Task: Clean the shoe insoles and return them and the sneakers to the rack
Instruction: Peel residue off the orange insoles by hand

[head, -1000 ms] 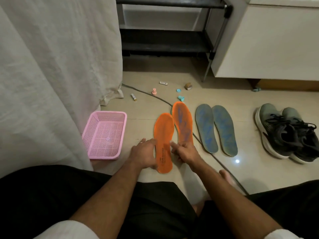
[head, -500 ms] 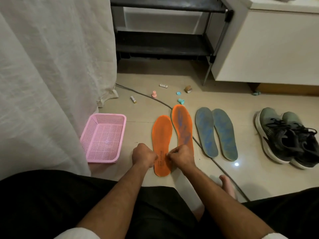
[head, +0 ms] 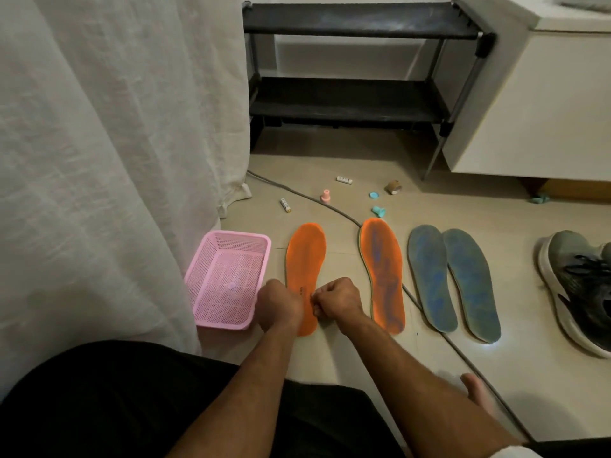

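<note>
Several insoles lie in a row on the tiled floor. My left hand (head: 279,304) and my right hand (head: 337,299) both have curled fingers and grip the heel end of the plain orange insole (head: 305,259) from either side. A second orange insole (head: 382,272), smeared with blue, lies to its right with a gap between them. Further right lie two blue-grey insoles (head: 429,279) (head: 471,285) side by side. A pair of grey sneakers (head: 578,285) stands at the right edge, partly cut off. The black shoe rack (head: 347,104) stands at the back with bare shelves.
A pink mesh basket (head: 228,282) sits just left of my hands, against a white curtain (head: 115,160). A grey cable (head: 334,209) crosses the floor under the insoles. Small caps, batteries and a tape roll (head: 393,186) are scattered near the rack. A white cabinet (head: 545,104) stands at right.
Both hands curled onto the heel of the plain orange insole and slid it left, opening a gap to the other orange insole. The camera tilted up slightly.
</note>
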